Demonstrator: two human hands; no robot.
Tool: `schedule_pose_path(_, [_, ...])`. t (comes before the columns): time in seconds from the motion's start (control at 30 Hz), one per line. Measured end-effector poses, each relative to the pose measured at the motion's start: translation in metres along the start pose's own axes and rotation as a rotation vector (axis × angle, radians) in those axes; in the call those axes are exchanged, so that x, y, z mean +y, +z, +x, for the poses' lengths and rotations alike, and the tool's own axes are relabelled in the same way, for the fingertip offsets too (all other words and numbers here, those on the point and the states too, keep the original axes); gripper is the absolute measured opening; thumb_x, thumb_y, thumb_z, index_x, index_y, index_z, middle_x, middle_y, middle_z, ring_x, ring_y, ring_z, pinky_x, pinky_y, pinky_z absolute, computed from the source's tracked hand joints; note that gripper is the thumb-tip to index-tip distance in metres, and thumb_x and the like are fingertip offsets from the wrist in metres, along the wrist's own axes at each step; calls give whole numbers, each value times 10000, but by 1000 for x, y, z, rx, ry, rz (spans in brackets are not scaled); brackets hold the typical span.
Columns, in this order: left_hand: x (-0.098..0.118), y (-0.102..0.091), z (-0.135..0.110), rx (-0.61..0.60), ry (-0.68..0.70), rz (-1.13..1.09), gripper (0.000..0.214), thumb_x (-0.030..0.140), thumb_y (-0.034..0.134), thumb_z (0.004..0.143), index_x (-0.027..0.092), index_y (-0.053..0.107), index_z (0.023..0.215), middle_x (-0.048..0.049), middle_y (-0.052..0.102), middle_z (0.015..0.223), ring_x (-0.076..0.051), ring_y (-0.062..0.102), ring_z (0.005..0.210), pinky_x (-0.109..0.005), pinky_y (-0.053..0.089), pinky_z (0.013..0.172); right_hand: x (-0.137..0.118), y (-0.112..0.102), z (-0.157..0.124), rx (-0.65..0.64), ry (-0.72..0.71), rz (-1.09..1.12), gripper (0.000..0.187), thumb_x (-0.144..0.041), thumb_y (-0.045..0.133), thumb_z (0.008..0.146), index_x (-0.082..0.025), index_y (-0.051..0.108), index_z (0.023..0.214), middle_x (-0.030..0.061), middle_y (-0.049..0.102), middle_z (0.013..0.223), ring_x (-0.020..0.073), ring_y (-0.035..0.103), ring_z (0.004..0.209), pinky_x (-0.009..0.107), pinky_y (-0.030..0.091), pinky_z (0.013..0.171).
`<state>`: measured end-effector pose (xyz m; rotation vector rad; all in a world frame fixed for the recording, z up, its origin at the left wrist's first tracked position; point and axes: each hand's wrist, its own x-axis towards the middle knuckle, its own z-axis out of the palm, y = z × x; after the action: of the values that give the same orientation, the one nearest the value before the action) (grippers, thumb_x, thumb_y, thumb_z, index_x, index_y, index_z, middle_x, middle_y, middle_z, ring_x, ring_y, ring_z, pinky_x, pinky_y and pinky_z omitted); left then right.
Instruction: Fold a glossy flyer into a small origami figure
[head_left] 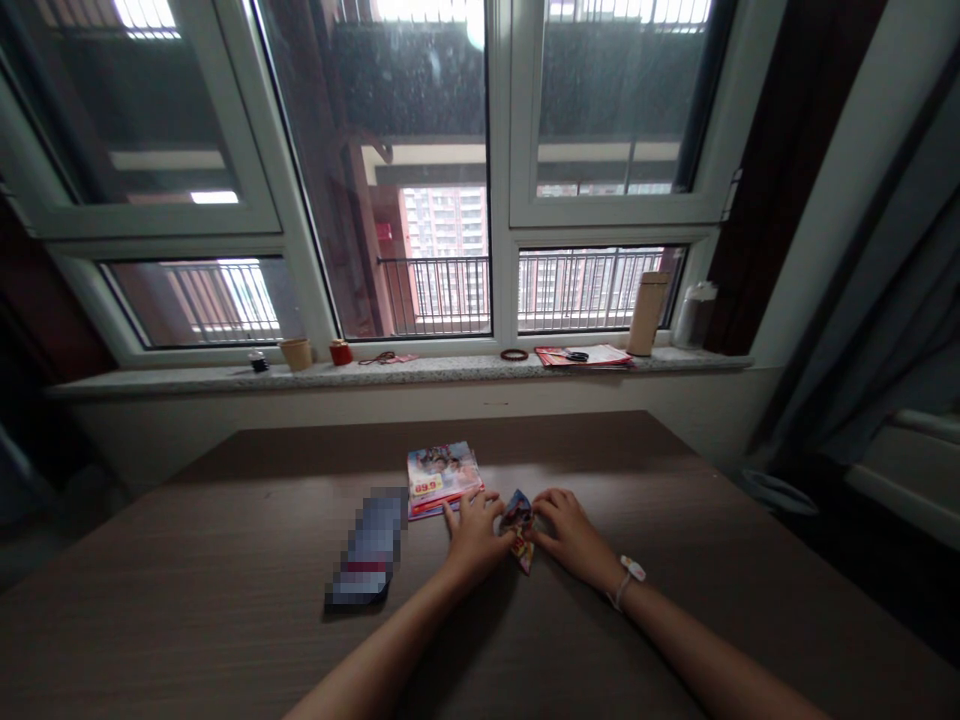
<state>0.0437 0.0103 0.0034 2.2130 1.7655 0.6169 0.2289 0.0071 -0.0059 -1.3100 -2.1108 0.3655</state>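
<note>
Between my two hands is a small piece of folded printed paper (519, 522), colourful and pointed at its top and bottom. My left hand (480, 530) pinches its left side with thumb and fingers. From the other side, my right hand (570, 530) holds the right edge, thumb towards the paper. A bracelet with a pale charm circles the right wrist. Just beyond my left hand lies a stack of printed paper sheets (442, 475), its lower right corner close to my fingers.
A blurred-out phone-like rectangle (367, 550) lies left on the brown table (225, 540). Along the windowsill (450, 370) stand a paper cup (296, 353), a red jar (340, 352), a beaded bracelet (514, 354), scissors (576, 356) on papers, a tan flask (646, 315) and a clear bottle (694, 315).
</note>
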Motion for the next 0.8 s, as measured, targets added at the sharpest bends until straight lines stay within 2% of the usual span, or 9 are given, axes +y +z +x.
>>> schedule_pose_path(0.3, [-5,0,-3,-74,66,38,556,622,645,693,333,621,1167,-44,479,1396,-345,269,1340,-674,-11,1066,5,2,2,28,78,86,118,-254,619,795,-230,612,911,47,587,1019,228,486,1051,347,388,942])
schedule_pose_path(0.4, [-4,1,-3,-72,54,49,583,600,675,667,335,613,1182,-48,468,1406,-342,260,1343,-651,-22,1080,13,4,4,30,76,107,130,-285,633,790,-222,631,904,45,596,1019,222,497,1039,346,392,937])
schedule_pose_path(0.6, [-6,1,-2,-66,47,11,561,561,685,657,328,623,1164,-38,487,1384,-342,278,1337,-655,-12,1080,30,4,7,-50,47,176,188,-296,639,792,-234,687,963,53,614,1095,221,499,1099,369,372,996])
schedule_pose_path(0.8, [-6,0,-2,-87,39,-2,588,560,707,634,336,623,1171,-43,485,1388,-342,270,1342,-651,-18,1078,29,2,7,-29,38,211,158,-304,599,827,-224,707,909,54,628,1064,220,509,1088,370,368,1003])
